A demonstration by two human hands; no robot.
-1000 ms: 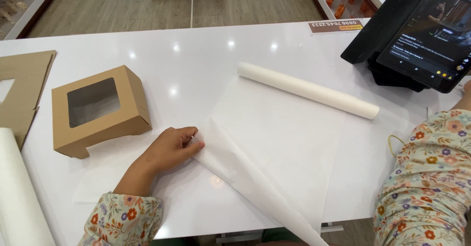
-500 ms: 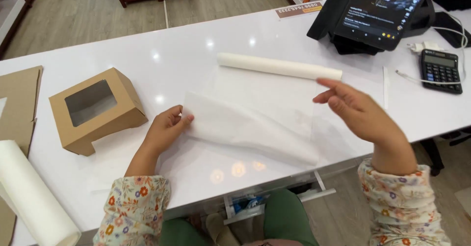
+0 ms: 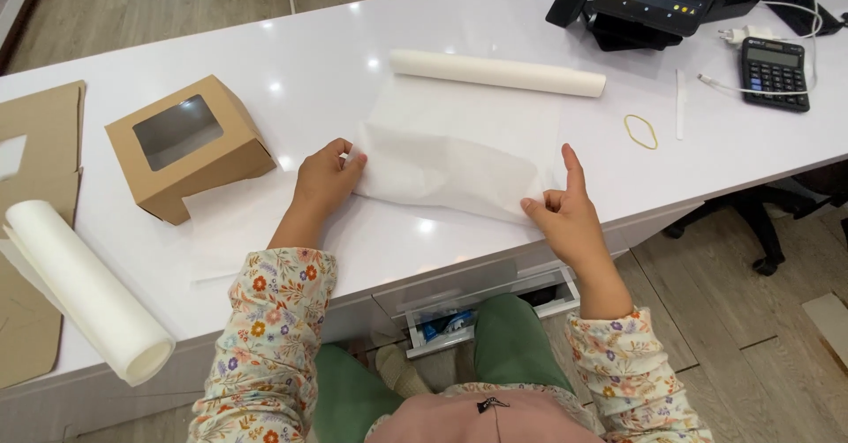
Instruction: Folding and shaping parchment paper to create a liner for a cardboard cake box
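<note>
pinching thin, translucent parchment sheet (image 3: 446,174), folded flat on glossy white counter (image 3: 327,63) | left hand (image 3: 324,180) closed on its left edge | right hand (image 3: 563,218) nips right corner, forefinger up | paper roll (image 3: 497,72) behind | brown window box (image 3: 185,147) left

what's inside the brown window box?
Through the window of the brown box only a dim, bare-looking interior shows. Its cardboard walls cover the rest, so the corners and floor cannot be checked. Neither hand touches it; the left hand is nearest.

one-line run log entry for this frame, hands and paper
left hand: pinching left end of folded paper sheet | right hand: pinching its right end | paper roll: behind sheet | windowed cardboard box: left | surface: white counter
</note>
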